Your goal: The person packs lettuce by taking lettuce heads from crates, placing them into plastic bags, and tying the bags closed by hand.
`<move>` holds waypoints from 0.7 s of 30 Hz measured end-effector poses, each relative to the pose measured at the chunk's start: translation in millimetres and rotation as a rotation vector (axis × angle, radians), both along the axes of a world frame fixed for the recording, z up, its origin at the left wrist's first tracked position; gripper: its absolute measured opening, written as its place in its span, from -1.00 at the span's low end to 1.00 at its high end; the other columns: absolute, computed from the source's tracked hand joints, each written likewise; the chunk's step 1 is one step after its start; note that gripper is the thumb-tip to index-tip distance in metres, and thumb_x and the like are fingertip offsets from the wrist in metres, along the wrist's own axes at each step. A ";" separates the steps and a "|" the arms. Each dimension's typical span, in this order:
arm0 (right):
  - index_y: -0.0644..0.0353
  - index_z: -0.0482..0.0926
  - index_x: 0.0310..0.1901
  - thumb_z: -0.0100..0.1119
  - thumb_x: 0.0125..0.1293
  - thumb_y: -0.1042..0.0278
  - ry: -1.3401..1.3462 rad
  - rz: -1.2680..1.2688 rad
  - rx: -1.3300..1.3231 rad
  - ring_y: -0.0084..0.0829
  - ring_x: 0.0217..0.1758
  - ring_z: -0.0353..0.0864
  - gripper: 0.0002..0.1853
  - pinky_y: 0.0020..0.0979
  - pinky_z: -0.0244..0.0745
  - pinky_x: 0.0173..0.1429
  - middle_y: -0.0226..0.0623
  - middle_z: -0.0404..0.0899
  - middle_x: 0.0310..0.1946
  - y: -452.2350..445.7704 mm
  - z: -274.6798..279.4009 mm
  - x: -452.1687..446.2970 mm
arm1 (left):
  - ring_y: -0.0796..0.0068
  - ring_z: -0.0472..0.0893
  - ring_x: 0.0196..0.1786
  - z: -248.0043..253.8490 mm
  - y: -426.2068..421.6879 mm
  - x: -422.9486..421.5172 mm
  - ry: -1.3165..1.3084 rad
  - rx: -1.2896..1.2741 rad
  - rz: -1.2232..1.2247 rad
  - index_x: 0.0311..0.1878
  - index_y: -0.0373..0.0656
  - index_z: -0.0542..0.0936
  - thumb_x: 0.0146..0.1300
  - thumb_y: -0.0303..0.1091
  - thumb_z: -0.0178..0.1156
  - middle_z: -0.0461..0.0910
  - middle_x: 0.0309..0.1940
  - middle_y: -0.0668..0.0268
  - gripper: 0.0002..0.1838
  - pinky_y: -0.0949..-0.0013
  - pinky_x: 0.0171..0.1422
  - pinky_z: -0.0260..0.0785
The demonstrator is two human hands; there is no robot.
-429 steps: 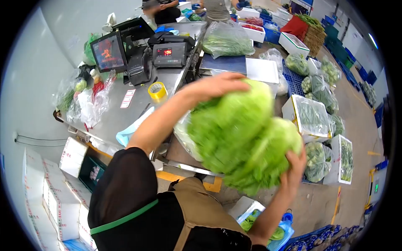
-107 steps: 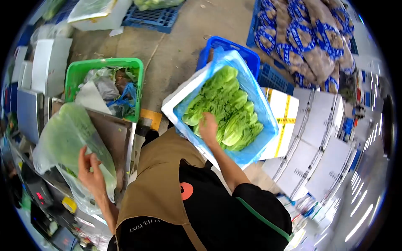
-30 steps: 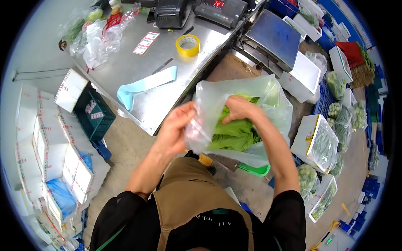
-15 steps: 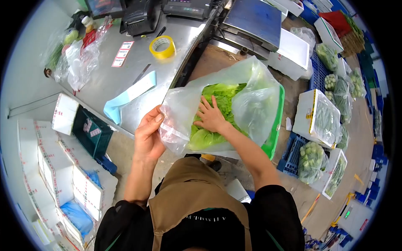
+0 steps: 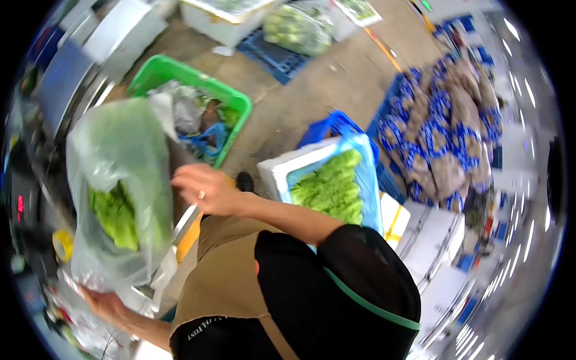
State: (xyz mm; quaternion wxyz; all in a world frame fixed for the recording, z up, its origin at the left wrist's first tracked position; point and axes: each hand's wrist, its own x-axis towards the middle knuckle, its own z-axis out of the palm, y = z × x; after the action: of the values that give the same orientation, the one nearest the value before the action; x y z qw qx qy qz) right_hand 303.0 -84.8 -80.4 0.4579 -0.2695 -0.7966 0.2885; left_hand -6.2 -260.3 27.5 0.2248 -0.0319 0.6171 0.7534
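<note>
A pale, see-through plastic bag [image 5: 120, 135] is laid along the table [image 5: 181, 155], with its mouth partly open. Leafy greens [image 5: 117, 219] are seen within the opening; how many are covered by the cloudy film cannot be determined.

The left hand [image 5: 105, 305] is placed at the near end of the bag, fingertips drawn narrow at its edge — whether the film is actually gripped cannot be told through the blur. The right hand [image 5: 204, 189] is held just beside the bag's other side, above the table's metal edge. Its fingers are loosely bent, a ring is worn, and nothing is seen grasped; contact with the film cannot be confirmed.

Progress is judged partial: some greens have been bagged, while a layer of loose greens [image 5: 330, 186] is left in a white foam box [image 5: 273, 171] lined with blue film [image 5: 371, 180]. The bag has not been closed — no tie or tape is seen across its mouth. A green crate [image 5: 240, 114] containing crumpled plastic is noted beside the table.
</note>
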 end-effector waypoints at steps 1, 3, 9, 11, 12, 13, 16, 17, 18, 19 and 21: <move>0.26 0.54 -0.12 0.16 0.06 0.56 -0.017 -0.199 -0.150 -0.11 -0.04 0.53 -0.71 -0.25 0.48 -0.01 -0.11 0.52 -0.09 -6.6 -40.1 47.8 | 0.32 0.33 0.30 3.4 6.8 11.7 0.085 -0.055 0.025 0.27 -0.20 0.37 0.31 -0.13 0.13 0.35 0.28 0.22 -0.46 0.12 0.44 0.05; 0.28 0.53 -0.08 0.13 0.14 0.54 -0.041 -0.627 -0.431 -0.20 -0.10 0.59 -0.72 -0.31 0.49 -0.05 -0.12 0.56 -0.16 -25.2 -77.9 141.9 | 0.31 0.33 0.30 -7.8 6.9 -22.7 0.046 -0.001 -0.076 0.28 -0.23 0.35 0.32 -0.11 0.13 0.33 0.29 0.21 -0.44 0.15 0.44 0.06; 0.40 0.29 0.22 0.32 0.08 0.01 -0.303 -1.588 -0.865 -0.02 0.20 0.35 -0.21 -0.16 0.27 0.26 0.09 0.38 0.11 -95.5 -196.3 391.5 | 0.37 0.43 0.20 -40.5 20.7 -63.7 0.218 -0.146 -0.362 0.24 -0.23 0.39 0.35 -0.05 0.08 0.42 0.21 0.20 -0.46 0.27 0.31 0.24; 0.44 0.22 0.25 0.40 -0.02 -0.11 -0.243 -1.609 -0.982 0.04 0.29 0.23 -0.04 -0.06 0.19 0.31 0.13 0.25 0.22 -82.1 -217.7 434.8 | 0.38 0.45 0.17 -39.2 30.9 -60.6 0.130 -0.157 -0.454 0.17 -0.20 0.44 0.35 -0.03 0.08 0.47 0.14 0.23 -0.51 0.27 0.30 0.25; 0.44 0.20 0.26 0.41 -0.09 -0.17 -0.253 -1.594 -1.052 0.04 0.30 0.23 0.03 -0.02 0.16 0.32 0.13 0.25 0.23 -69.4 -228.8 448.5 | 0.38 0.46 0.15 -36.7 36.1 -62.0 0.017 -0.123 -0.478 0.13 -0.18 0.47 0.35 -0.03 0.08 0.50 0.11 0.26 -0.54 0.27 0.30 0.26; 0.45 0.19 0.26 0.43 -0.16 -0.23 -0.264 -1.573 -1.124 0.04 0.31 0.22 0.10 0.01 0.14 0.33 0.12 0.25 0.24 -53.7 -239.3 458.2 | 0.38 0.47 0.14 -31.9 39.2 -64.8 -0.094 -0.089 -0.499 0.09 -0.17 0.50 0.35 -0.02 0.08 0.53 0.07 0.28 -0.57 0.27 0.29 0.26; 0.43 0.13 0.30 0.43 -0.25 -0.34 -0.141 -1.582 -1.265 0.04 0.32 0.22 0.22 0.07 0.10 0.34 0.12 0.23 0.26 -28.0 -261.8 474.6 | 0.40 0.51 0.11 -39.6 28.4 -89.7 -0.128 0.058 -0.761 0.01 -0.13 0.55 0.37 -0.10 0.07 0.59 -0.01 0.35 -0.67 0.26 0.27 0.29; 0.41 0.11 0.31 0.42 -0.27 -0.37 -0.077 -1.598 -1.301 0.04 0.32 0.22 0.24 0.08 0.08 0.34 0.12 0.22 0.27 -20.9 -262.5 475.2 | 0.40 0.52 0.11 -38.9 28.5 -87.4 -0.117 0.020 -0.655 0.04 -0.14 0.55 0.37 -0.11 0.07 0.58 0.02 0.33 -0.66 0.26 0.27 0.30; 0.40 0.10 0.32 0.49 -0.24 -0.22 0.011 -1.629 -1.324 0.01 0.32 0.22 0.20 0.03 0.12 0.34 0.09 0.20 0.29 -19.7 -262.0 474.5 | 0.39 0.52 0.11 -39.0 27.2 -88.4 -0.109 -0.006 -0.616 0.06 -0.14 0.53 0.37 -0.12 0.08 0.58 0.03 0.32 -0.65 0.26 0.27 0.30; 0.39 0.09 0.32 0.52 -0.23 -0.14 0.158 -1.634 -1.254 0.00 0.32 0.23 0.18 0.01 0.14 0.34 0.08 0.20 0.28 -19.9 -258.3 466.5 | 0.39 0.52 0.11 -39.6 25.6 -89.6 -0.104 -0.033 -0.578 0.09 -0.14 0.52 0.36 -0.12 0.08 0.57 0.05 0.31 -0.64 0.26 0.27 0.31; 0.38 0.09 0.33 0.56 -0.21 0.02 0.438 -1.630 -1.095 -0.03 0.31 0.23 0.13 -0.04 0.18 0.33 0.05 0.21 0.28 -18.9 -241.1 448.5 | 0.37 0.52 0.12 -38.1 25.7 -79.9 -0.114 -0.055 -0.571 0.13 -0.15 0.50 0.36 -0.12 0.08 0.56 0.07 0.29 -0.61 0.25 0.28 0.30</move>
State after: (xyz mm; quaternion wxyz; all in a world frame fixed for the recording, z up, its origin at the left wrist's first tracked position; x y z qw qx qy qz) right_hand 751.4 -103.7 -321.5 0.4651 -0.8468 -0.0253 0.2570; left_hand -86.1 -234.6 -10.7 0.4611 0.0944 0.6078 0.6396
